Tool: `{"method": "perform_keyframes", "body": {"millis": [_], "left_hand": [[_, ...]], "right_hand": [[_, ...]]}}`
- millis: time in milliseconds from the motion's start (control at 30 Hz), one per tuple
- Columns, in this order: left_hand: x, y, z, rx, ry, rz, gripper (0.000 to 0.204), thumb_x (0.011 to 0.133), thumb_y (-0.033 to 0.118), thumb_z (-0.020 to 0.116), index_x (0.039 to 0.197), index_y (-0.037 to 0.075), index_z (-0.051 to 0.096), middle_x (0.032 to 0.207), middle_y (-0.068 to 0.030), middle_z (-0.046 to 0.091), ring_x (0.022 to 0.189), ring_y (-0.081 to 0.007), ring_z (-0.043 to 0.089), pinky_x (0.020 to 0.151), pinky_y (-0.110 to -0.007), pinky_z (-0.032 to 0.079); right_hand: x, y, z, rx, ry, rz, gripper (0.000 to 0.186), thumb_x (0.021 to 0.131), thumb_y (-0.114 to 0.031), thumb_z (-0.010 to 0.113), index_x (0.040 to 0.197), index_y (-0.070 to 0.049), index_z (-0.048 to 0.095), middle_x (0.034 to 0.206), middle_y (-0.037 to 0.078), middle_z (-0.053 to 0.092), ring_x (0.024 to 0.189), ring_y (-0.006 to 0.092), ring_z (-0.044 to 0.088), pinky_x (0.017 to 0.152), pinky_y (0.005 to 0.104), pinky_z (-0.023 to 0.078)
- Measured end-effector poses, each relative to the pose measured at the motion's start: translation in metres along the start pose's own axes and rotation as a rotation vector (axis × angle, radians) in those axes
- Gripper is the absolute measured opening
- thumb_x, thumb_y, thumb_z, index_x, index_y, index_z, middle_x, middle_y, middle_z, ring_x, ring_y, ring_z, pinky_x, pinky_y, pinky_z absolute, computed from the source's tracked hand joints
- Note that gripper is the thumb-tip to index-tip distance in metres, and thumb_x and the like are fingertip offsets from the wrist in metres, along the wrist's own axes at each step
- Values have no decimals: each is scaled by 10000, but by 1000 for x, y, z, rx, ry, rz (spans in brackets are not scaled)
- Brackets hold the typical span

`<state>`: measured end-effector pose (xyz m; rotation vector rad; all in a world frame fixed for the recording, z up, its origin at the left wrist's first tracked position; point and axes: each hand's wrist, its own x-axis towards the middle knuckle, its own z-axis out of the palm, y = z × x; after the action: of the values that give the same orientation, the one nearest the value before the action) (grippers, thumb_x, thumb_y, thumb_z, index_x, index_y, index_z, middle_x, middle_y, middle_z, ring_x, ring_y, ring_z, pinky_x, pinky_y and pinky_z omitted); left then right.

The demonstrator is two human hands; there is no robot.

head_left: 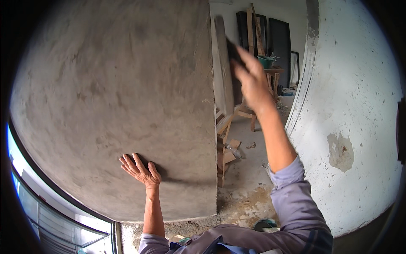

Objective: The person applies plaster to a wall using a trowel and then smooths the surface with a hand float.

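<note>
My left hand [141, 172] lies on the lower part of a grey plastered wall [127, 93], palm toward it and fingers spread, holding nothing. Raised at the upper right, my right hand [256, 86] is wrapped round the handle of a plastering float [224, 67]. The float's long, narrow plate stands nearly upright beside the wall's right edge, its side turned toward me. Motion blurs both the float and the fingers, and I cannot tell whether the plate touches the edge. Patches and streaks mark the plaster surface.
Through the opening are a green basin [265, 62] on a wooden stand, dark panels [279, 46] and wood scraps [229, 156] on the floor. A spotted white wall [351, 106] bounds the right. A window [55, 224] is at lower left, and a bucket [265, 224] stands near my body.
</note>
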<state>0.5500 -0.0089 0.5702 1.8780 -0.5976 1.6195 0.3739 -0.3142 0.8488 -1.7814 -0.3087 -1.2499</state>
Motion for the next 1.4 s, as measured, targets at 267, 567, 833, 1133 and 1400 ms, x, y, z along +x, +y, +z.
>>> {"method": "perform_keyframes", "body": {"millis": [267, 567, 833, 1133, 1400], "left_hand": [[3, 2, -1, 22, 19, 10, 650, 1050, 443, 360, 1550, 29, 329, 1624, -239, 232, 1515, -432, 171, 1213, -578, 85], [1, -2, 2, -11, 4, -9, 626, 1025, 422, 405, 1524, 45, 393, 1605, -263, 262, 1508, -459, 175, 1209, -598, 79], [-6, -7, 5, -40, -21, -2, 612, 1031, 429, 393, 1523, 66, 406, 1608, -255, 265, 1512, -455, 168, 1210, -599, 61], [-6, -9, 4, -34, -9, 20, 596, 1028, 417, 399, 1503, 59, 441, 1594, -258, 294, 1510, -457, 171, 1212, -604, 56], [-11, -15, 6, -130, 18, -29, 655, 1044, 465, 304, 1499, 8, 416, 1588, -246, 310, 1513, -446, 169, 1213, -610, 57]], "right_hand": [[-146, 43, -29, -233, -47, 110, 630, 906, -167, 678, 1454, 53, 457, 1467, 245, 500, 1365, 329, 487, 1149, 409, 358], [29, -78, 9, -886, 109, -809, 438, 820, -81, 718, 1226, -7, 572, 1000, 142, 594, 916, 335, 632, 780, 416, 517], [-109, -17, 44, -884, -441, -496, 607, 740, -42, 723, 1324, 20, 569, 1051, 147, 579, 1028, 293, 614, 918, 408, 534], [42, -88, 6, -1136, 65, -794, 462, 847, -85, 683, 1284, -2, 557, 1019, 155, 588, 938, 318, 628, 796, 415, 527], [-98, -19, 59, -919, -521, -520, 540, 755, 41, 668, 1289, 23, 586, 924, 79, 576, 875, 222, 584, 769, 366, 545]]}}
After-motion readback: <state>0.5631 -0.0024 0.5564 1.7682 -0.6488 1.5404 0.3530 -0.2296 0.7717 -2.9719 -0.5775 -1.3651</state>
